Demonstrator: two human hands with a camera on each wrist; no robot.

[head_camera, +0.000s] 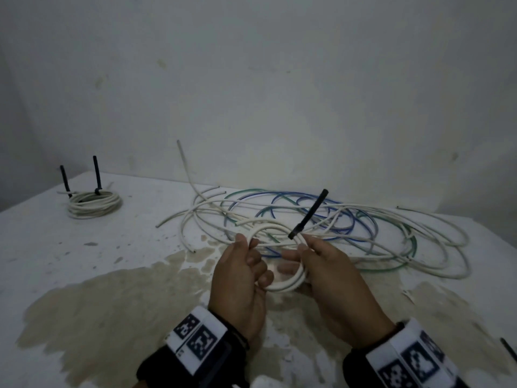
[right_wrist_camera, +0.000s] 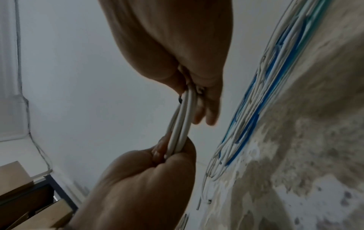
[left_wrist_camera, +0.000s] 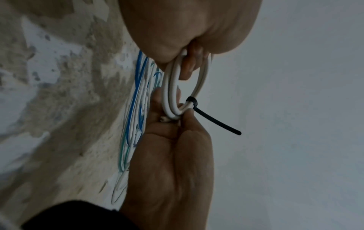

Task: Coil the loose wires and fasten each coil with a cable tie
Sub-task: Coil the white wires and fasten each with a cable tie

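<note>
Small white wire coil (head_camera: 282,284) held between both hands above table (head_camera: 84,261). Left hand (head_camera: 240,278) fingers curl round its left side; right hand (head_camera: 333,275) pinches it beside black cable tie (head_camera: 307,214), whose tail juts past the fingertips.

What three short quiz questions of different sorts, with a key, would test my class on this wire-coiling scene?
1. True or false: a black cable tie is already on the white coil held by both hands.
2. How many ties stand up from the finished coil at the table's far left?
3. Which wires still lie loose: (a) white only, (b) white, blue and green?

Key: 1 true; 2 two; 3 b.
</note>
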